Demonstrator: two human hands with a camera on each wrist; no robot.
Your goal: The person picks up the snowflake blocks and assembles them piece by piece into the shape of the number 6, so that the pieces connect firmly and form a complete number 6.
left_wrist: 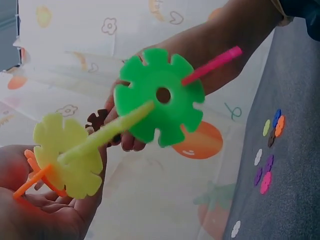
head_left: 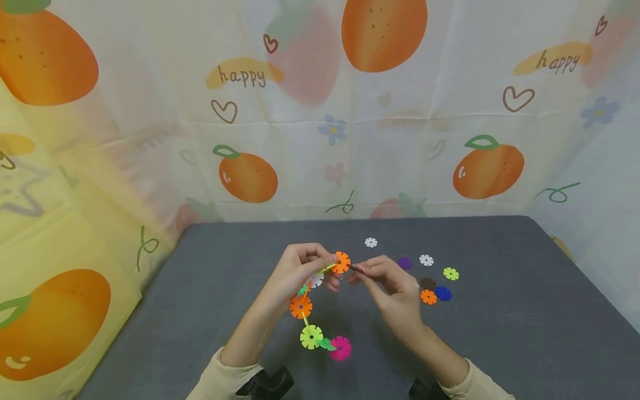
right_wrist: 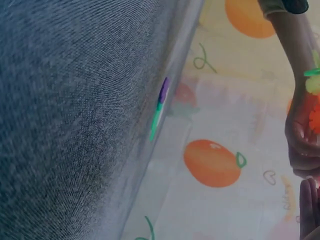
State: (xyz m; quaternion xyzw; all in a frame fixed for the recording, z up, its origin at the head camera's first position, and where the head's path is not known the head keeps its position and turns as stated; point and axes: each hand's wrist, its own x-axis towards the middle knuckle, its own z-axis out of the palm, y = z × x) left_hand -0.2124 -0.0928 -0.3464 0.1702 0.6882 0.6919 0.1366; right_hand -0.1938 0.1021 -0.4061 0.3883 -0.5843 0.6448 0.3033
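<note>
A chain of notched plastic discs hangs from my left hand (head_left: 300, 268), whose thumb and fingers pinch it near the orange disc (head_left: 342, 263) at its upper end. Below the hand come a second orange disc (head_left: 301, 306), a yellow-green disc (head_left: 311, 336), a green disc (head_left: 326, 344) and a pink disc (head_left: 341, 349). My right hand (head_left: 395, 286) pinches a dark brown disc (head_left: 355, 268), seen edge-on against the upper orange disc's right rim. In the left wrist view the green disc (left_wrist: 150, 117) hides part of the right hand. Whether the brown disc's slot is engaged cannot be told.
Loose discs lie on the dark grey table (head_left: 500, 333) right of the hands: white (head_left: 426, 260), purple (head_left: 404, 263), yellow-green (head_left: 451, 273), brown (head_left: 428, 283), blue (head_left: 443, 293) and orange (head_left: 428, 298). Another white disc (head_left: 371, 242) lies farther back. A fruit-print curtain (head_left: 300, 139) stands behind.
</note>
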